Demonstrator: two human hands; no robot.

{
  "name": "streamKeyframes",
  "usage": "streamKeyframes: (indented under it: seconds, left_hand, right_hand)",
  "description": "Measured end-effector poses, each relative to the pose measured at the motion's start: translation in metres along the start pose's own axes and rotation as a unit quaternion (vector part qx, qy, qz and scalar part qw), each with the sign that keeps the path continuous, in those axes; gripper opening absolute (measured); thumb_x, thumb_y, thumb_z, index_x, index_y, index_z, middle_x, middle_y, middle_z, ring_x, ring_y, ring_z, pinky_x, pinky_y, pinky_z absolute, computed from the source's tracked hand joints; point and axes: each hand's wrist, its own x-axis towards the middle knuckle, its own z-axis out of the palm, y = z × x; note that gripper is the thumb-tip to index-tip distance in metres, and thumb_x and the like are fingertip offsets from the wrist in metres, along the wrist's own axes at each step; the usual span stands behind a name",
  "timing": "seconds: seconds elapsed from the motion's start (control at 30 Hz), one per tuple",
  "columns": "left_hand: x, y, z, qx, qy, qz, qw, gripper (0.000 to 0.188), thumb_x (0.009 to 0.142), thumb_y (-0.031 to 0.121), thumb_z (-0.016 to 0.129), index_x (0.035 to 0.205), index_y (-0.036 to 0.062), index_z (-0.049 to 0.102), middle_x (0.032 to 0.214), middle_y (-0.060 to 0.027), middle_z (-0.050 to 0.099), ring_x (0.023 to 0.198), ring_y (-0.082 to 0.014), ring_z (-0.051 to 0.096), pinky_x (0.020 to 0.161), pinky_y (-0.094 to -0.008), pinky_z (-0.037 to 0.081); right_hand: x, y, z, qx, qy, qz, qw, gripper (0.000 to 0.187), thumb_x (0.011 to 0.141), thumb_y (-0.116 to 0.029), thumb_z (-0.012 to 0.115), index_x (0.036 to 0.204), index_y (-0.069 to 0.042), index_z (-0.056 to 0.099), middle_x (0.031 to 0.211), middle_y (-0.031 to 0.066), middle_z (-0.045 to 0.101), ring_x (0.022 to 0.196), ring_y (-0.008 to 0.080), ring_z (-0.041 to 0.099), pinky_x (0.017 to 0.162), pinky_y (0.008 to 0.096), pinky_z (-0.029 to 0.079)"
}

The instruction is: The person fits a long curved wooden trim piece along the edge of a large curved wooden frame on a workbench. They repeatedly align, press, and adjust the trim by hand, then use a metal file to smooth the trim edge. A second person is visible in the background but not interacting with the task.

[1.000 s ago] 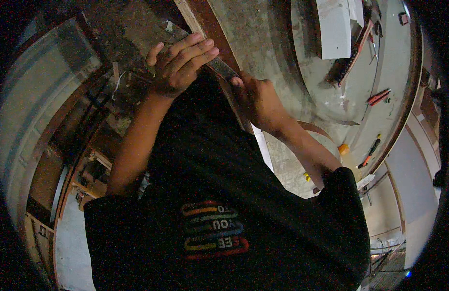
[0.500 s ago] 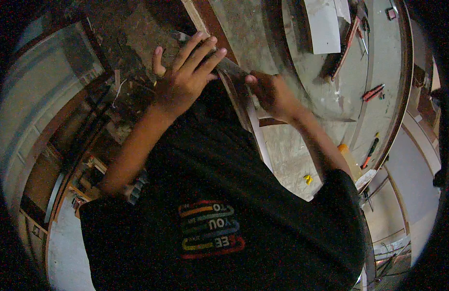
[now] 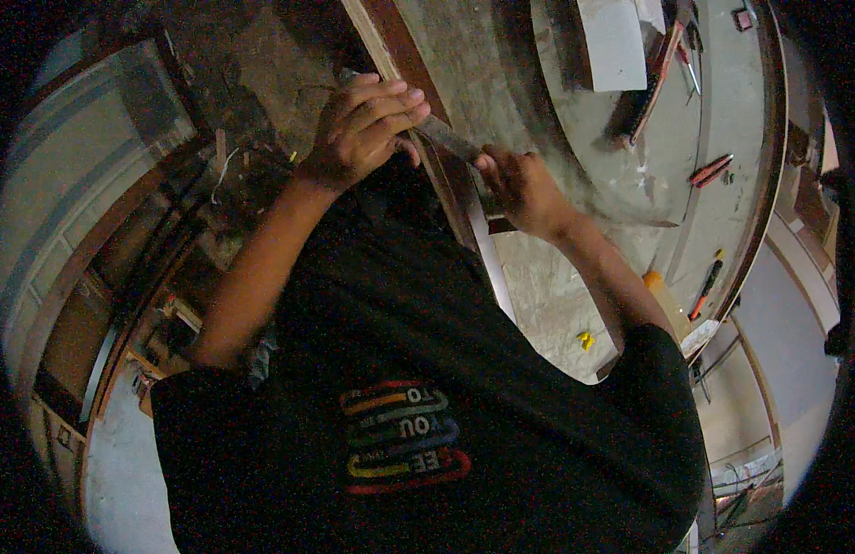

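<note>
A flat grey metal bar that looks like a file [image 3: 453, 141] lies slantwise across the edge of a brown wooden frame piece [image 3: 379, 42]. My left hand [image 3: 363, 134] is closed over its far left end, fingers bent over the top and the thumb below. At the other end my right hand [image 3: 531, 192] grips it with the fingers wrapped round, so its handle is hidden. The wooden edge runs beneath the bar, between my two hands, and down beside my black shirt.
Right of my hands, the grey work surface [image 3: 547, 277] holds a white panel [image 3: 614, 46], a long red tool [image 3: 656, 88], a screwdriver [image 3: 690, 72], a red folded tool [image 3: 711, 172], an orange-and-black tool [image 3: 707, 291] and a yellow scrap [image 3: 586, 342]. Clutter lies on the left.
My left hand's fingers, spread before, have drawn together and curled down over the bar. My right hand has shifted slightly to the right and down, its grip kept.
</note>
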Motion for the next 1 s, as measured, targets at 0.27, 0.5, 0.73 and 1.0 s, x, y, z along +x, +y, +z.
streamKeyframes:
  seconds: [0.27,0.5,0.73,1.0]
  left_hand:
    - [-0.005,-0.007,-0.006,0.004,-0.008,0.029,1.000,0.038,0.081,0.010,0.076,0.119,0.0152,0.074,0.128,0.0025,0.069,0.125,-0.0200,0.060,0.110,-0.0427,0.047]
    - [-0.008,-0.010,0.005,-0.012,0.023,0.041,0.999,0.040,0.079,0.007,0.076,0.118,0.0149,0.075,0.127,0.0018,0.070,0.126,-0.0201,0.060,0.111,-0.0437,0.047]
    - [-0.013,-0.006,-0.002,0.010,0.015,0.017,1.000,0.039,0.078,0.008,0.076,0.116,0.0143,0.075,0.126,0.0011,0.070,0.125,-0.0209,0.061,0.112,-0.0447,0.047]
    - [-0.014,-0.009,0.001,0.035,0.030,0.033,0.998,0.037,0.075,0.015,0.080,0.112,0.0147,0.075,0.122,0.0013,0.071,0.122,-0.0212,0.063,0.111,-0.0457,0.047]
  right_hand:
    - [-0.004,-0.007,0.015,0.085,0.003,0.045,0.995,0.041,0.112,-0.034,0.043,0.096,0.000,0.058,0.068,0.0233,0.056,0.058,0.0327,0.057,0.058,0.0459,0.044]
    - [-0.006,-0.009,0.027,0.069,0.020,0.053,0.996,0.041,0.112,-0.035,0.042,0.100,-0.001,0.061,0.077,0.0283,0.061,0.071,0.0512,0.056,0.066,0.0515,0.047]
    - [-0.006,-0.013,0.029,0.077,0.032,0.020,0.996,0.039,0.112,-0.031,0.042,0.099,-0.001,0.060,0.076,0.0283,0.058,0.066,0.0481,0.052,0.065,0.0491,0.046]
    - [-0.004,-0.016,0.037,0.076,0.030,0.051,0.995,0.043,0.112,-0.036,0.042,0.098,0.001,0.062,0.074,0.0261,0.060,0.063,0.0430,0.053,0.064,0.0480,0.047]
